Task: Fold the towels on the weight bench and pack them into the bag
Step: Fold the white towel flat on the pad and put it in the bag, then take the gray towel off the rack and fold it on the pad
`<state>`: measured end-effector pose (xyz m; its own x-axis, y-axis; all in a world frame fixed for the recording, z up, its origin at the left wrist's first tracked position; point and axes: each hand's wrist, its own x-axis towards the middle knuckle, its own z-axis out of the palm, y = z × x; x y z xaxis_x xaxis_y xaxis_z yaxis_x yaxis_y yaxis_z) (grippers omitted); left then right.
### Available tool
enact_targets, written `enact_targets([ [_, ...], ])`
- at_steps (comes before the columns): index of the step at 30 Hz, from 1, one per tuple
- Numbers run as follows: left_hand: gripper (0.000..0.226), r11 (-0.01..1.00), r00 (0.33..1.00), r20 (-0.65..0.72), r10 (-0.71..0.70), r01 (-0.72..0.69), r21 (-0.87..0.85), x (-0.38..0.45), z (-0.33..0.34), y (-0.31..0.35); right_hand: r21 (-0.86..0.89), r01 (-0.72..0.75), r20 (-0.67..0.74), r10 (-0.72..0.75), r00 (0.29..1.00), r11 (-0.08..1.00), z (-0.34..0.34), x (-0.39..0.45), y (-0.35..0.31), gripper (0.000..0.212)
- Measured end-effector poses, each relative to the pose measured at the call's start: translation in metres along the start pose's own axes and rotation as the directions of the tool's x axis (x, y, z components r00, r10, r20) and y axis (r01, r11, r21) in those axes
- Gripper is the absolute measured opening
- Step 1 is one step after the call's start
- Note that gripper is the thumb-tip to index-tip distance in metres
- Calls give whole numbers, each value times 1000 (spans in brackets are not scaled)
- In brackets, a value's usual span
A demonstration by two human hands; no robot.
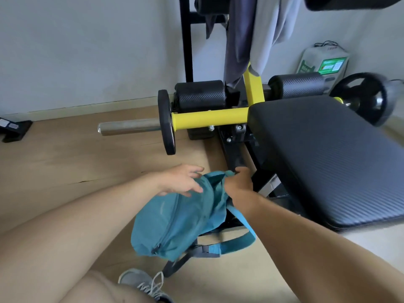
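Right grip [239, 182]: clenched on the top edge of the bag [175, 221], fabric bunched in the fist, at the 12 o'clock end of the bag. Left grip [181, 181]: released, fingers spread and resting on the bag's upper face at about 11 o'clock, holding nothing. Bag: teal, soft, zip running down its front with the pull near the lower end; lifted just above the wooden floor [65, 162], beside the near corner of the surface [328, 158]. Straps [229, 246]: teal and grey, with a buckle, hanging from the bag at 5 o'clock. Surface: black padded bench top, at 3 o'clock of the bag, bare where visible. Towels [251, 36]: one dark grey, one pale grey, draped from the upright frame at 12 o'clock, well apart from the bag. Frame [209, 120]: yellow bar, black foam rollers, weight plates either side. Shoe [144, 285]: grey, laced, on the floor at 6 o'clock.
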<state>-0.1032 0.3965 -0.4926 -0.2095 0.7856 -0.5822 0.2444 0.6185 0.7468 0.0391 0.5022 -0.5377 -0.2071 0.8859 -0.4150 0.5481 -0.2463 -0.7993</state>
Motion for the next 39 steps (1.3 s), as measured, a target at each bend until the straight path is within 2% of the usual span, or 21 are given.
enact_targets([
  [3,76,998,992,-105,70,-69,14,5,5,16,-59,59,21,-58,998,996,-5,-5,5,58],
  [6,67,974,956,-218,195,-162,159,0,9,39,-70,132,31,-130,991,989,-7,-18,-13,59],
  [9,49,948,869,-383,313,-262,181,-7,15,66,32,243,72,-245,967,970,-12,-38,-42,60],
  [11,31,928,780,-531,331,-371,34,-13,16,87,96,340,61,-346,936,936,-22,-55,-66,62],
  [13,21,865,690,-655,308,-490,-108,-21,14,110,169,455,24,-465,885,874,-34,-71,-92,60],
  [14,22,837,653,-689,313,-533,-125,-25,12,121,200,508,-2,-518,856,838,-41,-78,-105,59],
  [16,23,800,601,-704,378,-594,-78,-35,8,145,253,589,-84,-590,803,767,-57,-84,-132,54],
  [19,36,765,562,-682,469,-644,-5,-52,0,182,305,662,-263,-608,749,684,-84,-77,-176,49],
  [22,44,744,545,-689,477,-668,-13,-63,-5,208,267,706,-415,-583,698,656,-119,-56,-221,55],
  [25,59,730,568,-685,455,-679,-78,-68,-1,216,231,652,-404,-538,740,722,-149,-34,-261,76],
  [27,42,692,618,-662,425,-693,-203,-69,5,214,195,613,-378,-518,767,766,-163,-21,-276,84],
  [30,27,590,704,-615,355,-679,-436,-65,8,205,115,623,-349,-556,755,774,-163,-8,-284,79],
  [33,23,560,731,-596,332,-661,-499,-55,4,188,121,621,-326,-560,762,775,-149,3,-291,84],
  [36,25,525,733,-622,275,-656,-542,-40,3,173,150,578,-413,-481,774,802,-137,16,-305,64],
  [39,37,565,747,-607,269,-633,-529,-34,9,170,203,634,-554,-446,703,746,-138,13,-310,33],
])
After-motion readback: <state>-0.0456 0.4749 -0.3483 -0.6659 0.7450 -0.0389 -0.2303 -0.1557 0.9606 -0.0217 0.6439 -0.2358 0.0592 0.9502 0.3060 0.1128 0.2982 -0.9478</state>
